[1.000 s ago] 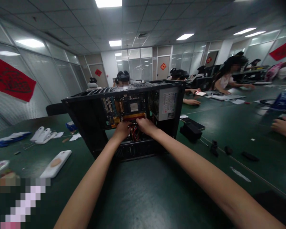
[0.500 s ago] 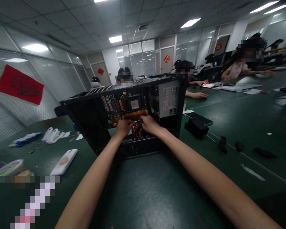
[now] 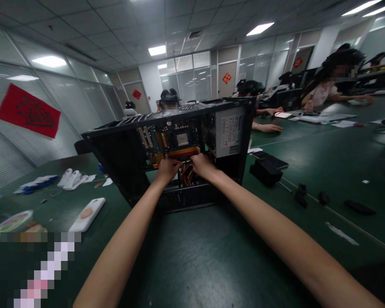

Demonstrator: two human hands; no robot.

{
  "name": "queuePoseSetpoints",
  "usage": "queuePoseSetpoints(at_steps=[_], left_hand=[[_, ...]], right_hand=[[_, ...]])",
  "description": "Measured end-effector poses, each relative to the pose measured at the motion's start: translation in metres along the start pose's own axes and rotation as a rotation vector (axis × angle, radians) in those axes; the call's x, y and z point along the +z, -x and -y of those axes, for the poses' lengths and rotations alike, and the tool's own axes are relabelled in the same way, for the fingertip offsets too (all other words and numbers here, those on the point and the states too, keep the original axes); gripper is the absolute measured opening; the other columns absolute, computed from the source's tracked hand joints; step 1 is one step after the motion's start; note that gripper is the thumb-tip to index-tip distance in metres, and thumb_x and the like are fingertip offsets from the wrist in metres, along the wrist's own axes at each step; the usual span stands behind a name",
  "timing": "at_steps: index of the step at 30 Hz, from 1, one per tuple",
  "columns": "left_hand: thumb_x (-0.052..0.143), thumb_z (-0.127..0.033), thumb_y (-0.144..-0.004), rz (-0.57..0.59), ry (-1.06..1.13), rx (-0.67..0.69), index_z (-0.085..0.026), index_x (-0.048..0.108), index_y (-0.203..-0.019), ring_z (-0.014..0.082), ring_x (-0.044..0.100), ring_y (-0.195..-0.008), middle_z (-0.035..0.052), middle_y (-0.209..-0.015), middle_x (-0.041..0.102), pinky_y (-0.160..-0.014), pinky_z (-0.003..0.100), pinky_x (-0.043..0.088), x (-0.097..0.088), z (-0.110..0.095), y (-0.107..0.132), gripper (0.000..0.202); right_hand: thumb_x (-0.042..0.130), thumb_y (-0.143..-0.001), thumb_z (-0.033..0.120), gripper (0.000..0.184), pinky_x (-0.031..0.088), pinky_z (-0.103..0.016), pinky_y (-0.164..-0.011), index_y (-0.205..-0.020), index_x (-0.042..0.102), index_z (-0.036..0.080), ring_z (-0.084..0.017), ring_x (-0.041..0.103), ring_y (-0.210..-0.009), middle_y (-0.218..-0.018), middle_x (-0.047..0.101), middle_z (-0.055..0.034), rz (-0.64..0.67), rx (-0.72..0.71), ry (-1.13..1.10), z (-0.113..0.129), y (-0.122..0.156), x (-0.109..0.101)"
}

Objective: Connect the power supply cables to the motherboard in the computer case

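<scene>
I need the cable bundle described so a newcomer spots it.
Find the open black computer case on the green table. Low inside, between the left hand and right hand, sits the cable bundle. Unlike the straight slots just above, its red and dark strands curve.

Both hands (image 3: 167, 171) (image 3: 204, 166) slightly nearer the power supply (image 3: 229, 134) than a second ago
</scene>
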State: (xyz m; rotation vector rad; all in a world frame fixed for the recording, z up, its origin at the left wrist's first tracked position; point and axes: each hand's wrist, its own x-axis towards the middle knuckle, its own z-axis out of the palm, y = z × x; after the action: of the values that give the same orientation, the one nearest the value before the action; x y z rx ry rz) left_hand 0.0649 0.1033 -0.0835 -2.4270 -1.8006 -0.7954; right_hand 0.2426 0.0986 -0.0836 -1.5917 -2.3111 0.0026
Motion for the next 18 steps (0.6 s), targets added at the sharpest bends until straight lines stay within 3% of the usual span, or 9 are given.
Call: queuePoseSetpoints(at_steps=[10,18], left_hand=[[0.065,-0.035,-0.088,-0.017,-0.022,-0.018,-0.021,0.077,-0.106,0.0231,0.07,-0.1,0.0085,-0.1,0.076,-0.086,0.028,0.05,0.001,0.0021,0.0004,0.025],[0.066,-0.047,-0.086,-0.008,-0.043,-0.123,-0.027,0.077,-0.107,0.0259,0.069,-0.101,0.0091,-0.103,0.075,-0.083,0.03,0.051,-0.0048,-0.004,0.0049,0.031]], right_hand=[[0.048,-0.09,0.013,0.034,0.048,-0.031,-0.092,-0.116,0.069,0.012,-0.027,0.065,-0.108,-0.113,0.069,-0.0194,0.007,0.019,-0.016,-0.0004,-0.0002,-0.001],[0.049,-0.092,0.017,0.035,0.046,-0.03,-0.096,-0.121,0.067,0.013,-0.025,0.063,-0.111,-0.116,0.069,-0.0174,-0.003,0.024,-0.04,-0.0005,0.0028,-0.0041]])
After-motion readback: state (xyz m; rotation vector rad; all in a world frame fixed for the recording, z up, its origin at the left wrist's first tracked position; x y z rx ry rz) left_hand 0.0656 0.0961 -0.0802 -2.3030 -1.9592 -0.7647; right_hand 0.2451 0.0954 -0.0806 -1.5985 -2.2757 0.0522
